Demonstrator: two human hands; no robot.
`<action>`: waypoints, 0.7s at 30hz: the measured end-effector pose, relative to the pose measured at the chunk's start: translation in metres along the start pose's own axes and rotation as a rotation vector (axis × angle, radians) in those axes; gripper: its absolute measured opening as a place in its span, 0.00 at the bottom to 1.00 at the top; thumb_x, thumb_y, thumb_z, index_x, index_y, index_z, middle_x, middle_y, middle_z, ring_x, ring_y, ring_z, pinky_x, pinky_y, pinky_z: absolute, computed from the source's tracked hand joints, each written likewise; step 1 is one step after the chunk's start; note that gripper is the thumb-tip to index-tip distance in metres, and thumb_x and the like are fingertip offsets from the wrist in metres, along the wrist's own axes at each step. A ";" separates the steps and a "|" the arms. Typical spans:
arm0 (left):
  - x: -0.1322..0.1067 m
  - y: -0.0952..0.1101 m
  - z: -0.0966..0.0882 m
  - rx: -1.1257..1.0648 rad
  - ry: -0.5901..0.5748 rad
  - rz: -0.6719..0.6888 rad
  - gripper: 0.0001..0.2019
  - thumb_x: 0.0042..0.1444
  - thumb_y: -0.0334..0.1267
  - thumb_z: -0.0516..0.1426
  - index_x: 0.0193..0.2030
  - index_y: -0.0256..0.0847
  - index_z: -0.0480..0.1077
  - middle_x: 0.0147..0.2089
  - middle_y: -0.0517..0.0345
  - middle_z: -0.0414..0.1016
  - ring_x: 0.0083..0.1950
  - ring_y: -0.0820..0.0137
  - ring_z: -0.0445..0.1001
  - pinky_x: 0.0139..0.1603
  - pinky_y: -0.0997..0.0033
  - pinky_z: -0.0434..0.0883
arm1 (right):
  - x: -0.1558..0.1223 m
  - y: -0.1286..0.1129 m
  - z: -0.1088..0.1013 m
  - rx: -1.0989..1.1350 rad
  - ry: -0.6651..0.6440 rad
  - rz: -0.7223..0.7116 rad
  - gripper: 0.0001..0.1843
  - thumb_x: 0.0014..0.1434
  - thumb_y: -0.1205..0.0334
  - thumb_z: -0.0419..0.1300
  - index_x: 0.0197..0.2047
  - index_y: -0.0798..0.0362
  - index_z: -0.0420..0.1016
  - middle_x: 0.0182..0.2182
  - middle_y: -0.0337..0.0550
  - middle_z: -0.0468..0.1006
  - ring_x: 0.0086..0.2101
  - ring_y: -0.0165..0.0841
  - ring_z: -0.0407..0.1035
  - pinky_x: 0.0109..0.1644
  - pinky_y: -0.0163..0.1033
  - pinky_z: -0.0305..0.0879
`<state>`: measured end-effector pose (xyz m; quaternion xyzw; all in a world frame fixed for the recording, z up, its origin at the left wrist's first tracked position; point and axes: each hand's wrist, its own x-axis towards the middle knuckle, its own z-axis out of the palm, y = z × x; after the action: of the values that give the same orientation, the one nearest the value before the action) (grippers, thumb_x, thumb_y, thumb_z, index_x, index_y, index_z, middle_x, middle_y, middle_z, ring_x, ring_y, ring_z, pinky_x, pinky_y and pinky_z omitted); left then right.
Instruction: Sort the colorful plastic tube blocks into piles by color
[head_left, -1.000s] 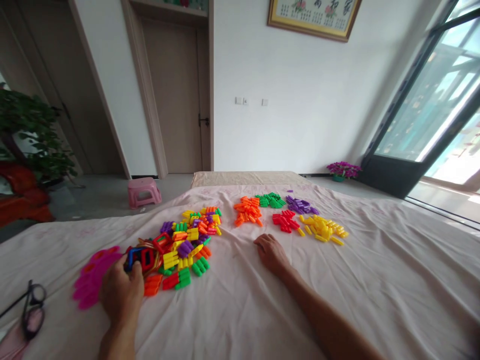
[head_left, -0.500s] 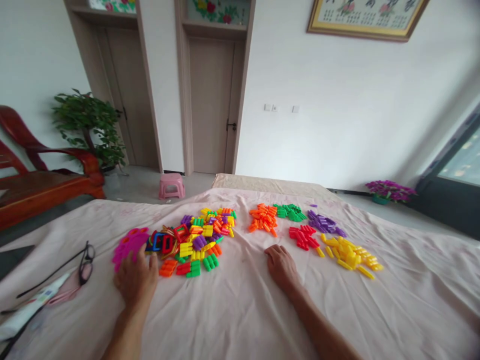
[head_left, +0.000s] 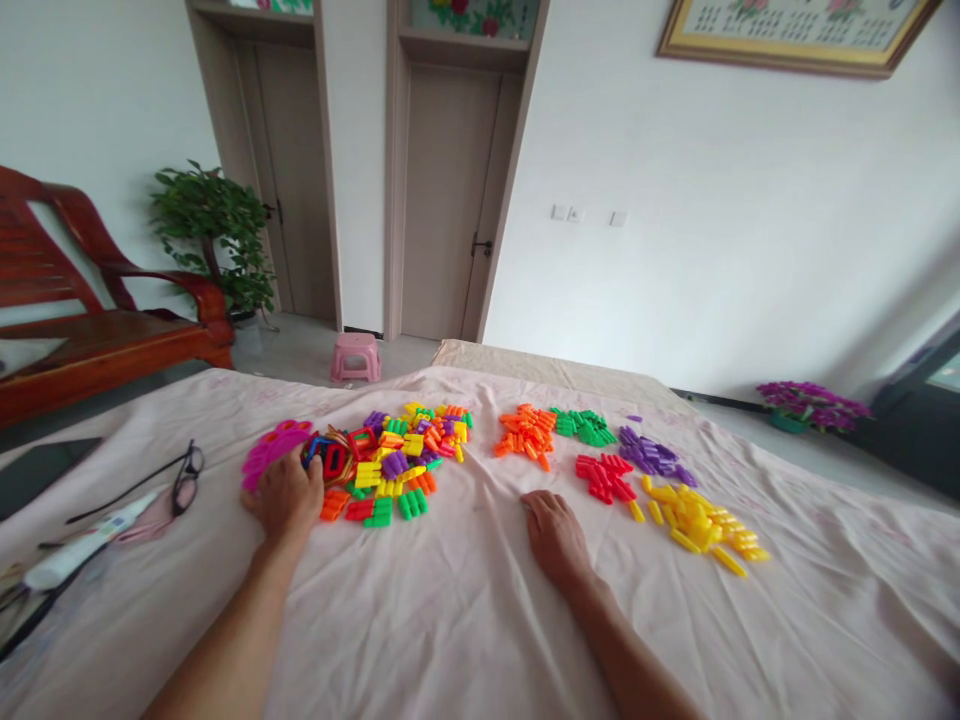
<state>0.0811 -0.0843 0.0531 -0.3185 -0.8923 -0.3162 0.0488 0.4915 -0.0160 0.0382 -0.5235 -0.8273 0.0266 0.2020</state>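
Pale cloth (head_left: 420,620), creased, spread beneath both hands and all pieces. Left hand (head_left: 285,495): palm down, fingers bent; fingertips hidden, so cannot tell how far closed or whether gripping anything. Right hand (head_left: 556,540): resting on cloth, fingers loosely bent, holding nothing, apparently parked clear of the piles.

Just beyond left hand, partly covered: pink tray (head_left: 264,450). Beside left fingers, rightward: frames (head_left: 364,432), bunched, red and blue. Between hands, farther out: mixed pile (head_left: 394,465), many colours. Beyond right hand: orange pile (head_left: 526,435); green pile (head_left: 589,427), behind and rightward; red pile (head_left: 604,478), nearer; purple pile (head_left: 651,453), farther right; yellow pile (head_left: 697,520), rightmost. Grouped singly, presumably to keep colours apart. Left of left hand: glasses (head_left: 185,487), white tube (head_left: 82,550), presumably left aside to free the middle.

Past the cloth, beyond left hand: bench (head_left: 127,330), plant (head_left: 217,225), stool (head_left: 355,350). Beyond right hand, rightward: flowers (head_left: 810,400). Behind everything: closed doors (head_left: 446,200), white wall (head_left: 637,280), framed picture (head_left: 795,30).
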 end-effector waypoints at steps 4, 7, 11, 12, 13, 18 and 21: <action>0.001 -0.001 0.000 0.004 -0.008 0.011 0.28 0.65 0.48 0.43 0.64 0.38 0.68 0.58 0.34 0.74 0.60 0.46 0.70 0.64 0.33 0.55 | -0.001 0.000 0.001 0.023 0.006 -0.004 0.20 0.67 0.68 0.49 0.53 0.50 0.79 0.50 0.49 0.79 0.50 0.39 0.69 0.57 0.40 0.61; 0.002 -0.002 0.001 0.009 -0.011 0.014 0.29 0.64 0.49 0.43 0.65 0.38 0.67 0.59 0.33 0.74 0.61 0.45 0.70 0.64 0.33 0.55 | 0.000 -0.001 0.001 0.012 0.021 -0.006 0.21 0.66 0.69 0.49 0.53 0.49 0.79 0.52 0.49 0.78 0.51 0.39 0.69 0.57 0.41 0.61; 0.004 -0.004 0.001 0.007 -0.025 0.010 0.29 0.64 0.50 0.43 0.66 0.39 0.66 0.59 0.34 0.74 0.61 0.45 0.70 0.64 0.33 0.56 | 0.005 -0.014 -0.002 0.024 0.071 -0.052 0.21 0.66 0.69 0.50 0.53 0.46 0.79 0.53 0.47 0.78 0.52 0.41 0.68 0.58 0.43 0.60; 0.005 -0.005 0.001 0.006 -0.028 0.011 0.29 0.64 0.50 0.43 0.66 0.39 0.66 0.59 0.34 0.74 0.62 0.45 0.70 0.64 0.33 0.56 | 0.008 -0.021 -0.004 0.036 0.070 -0.065 0.20 0.66 0.68 0.51 0.53 0.46 0.80 0.52 0.47 0.79 0.51 0.41 0.68 0.57 0.43 0.61; 0.005 -0.005 0.001 0.007 -0.030 0.011 0.29 0.64 0.50 0.43 0.66 0.39 0.66 0.59 0.34 0.74 0.62 0.45 0.70 0.64 0.34 0.56 | 0.012 -0.030 -0.005 0.050 0.062 -0.077 0.19 0.66 0.68 0.52 0.52 0.46 0.80 0.50 0.47 0.79 0.50 0.41 0.69 0.56 0.43 0.61; 0.005 -0.010 0.003 0.013 -0.032 0.029 0.30 0.63 0.50 0.44 0.66 0.38 0.66 0.59 0.34 0.74 0.61 0.46 0.70 0.64 0.36 0.58 | 0.041 -0.086 0.000 0.119 -0.081 -0.105 0.16 0.68 0.63 0.53 0.51 0.48 0.80 0.46 0.48 0.80 0.47 0.40 0.71 0.52 0.40 0.63; 0.005 -0.012 0.005 0.007 -0.028 0.036 0.30 0.63 0.51 0.44 0.66 0.37 0.66 0.59 0.34 0.74 0.61 0.46 0.70 0.64 0.37 0.58 | 0.059 -0.117 0.012 0.129 -0.118 -0.070 0.14 0.68 0.60 0.54 0.49 0.48 0.81 0.46 0.48 0.79 0.48 0.39 0.71 0.51 0.39 0.63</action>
<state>0.0701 -0.0861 0.0445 -0.3385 -0.8882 -0.3075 0.0429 0.3657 -0.0148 0.0750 -0.4777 -0.8521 0.1038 0.1870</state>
